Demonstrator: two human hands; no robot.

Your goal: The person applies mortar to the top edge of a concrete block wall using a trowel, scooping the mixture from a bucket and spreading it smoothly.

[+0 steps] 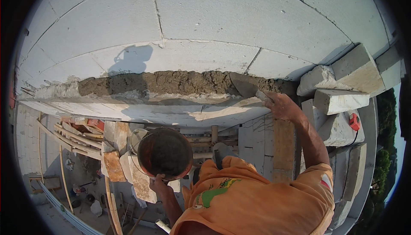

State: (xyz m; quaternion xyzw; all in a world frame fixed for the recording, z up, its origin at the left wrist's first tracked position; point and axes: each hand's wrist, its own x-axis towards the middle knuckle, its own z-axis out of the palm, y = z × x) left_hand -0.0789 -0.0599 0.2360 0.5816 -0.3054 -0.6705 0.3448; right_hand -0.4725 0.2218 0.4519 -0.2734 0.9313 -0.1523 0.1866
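Observation:
My right hand point(280, 106) is closed round the handle of a trowel point(243, 85). The trowel's blade rests against a long bed of wet grey mortar point(184, 83) on top of a low block wall point(171, 108). My left hand point(159, 184) grips the near rim of a round bucket point(147, 160), dark inside with an orange-red edge. The bucket is held tilted in front of my body, below the wall top. How much lies inside it is too dark to tell.
A taller wall of pale blocks point(231, 12) rises behind the mortar. Loose blocks point(342, 102) are stacked at the right, with a red tape measure point(354, 122) on one. Bamboo poles point(79, 138) and stone pieces point(114, 166) stand at the left, above a cluttered lower floor point(92, 192).

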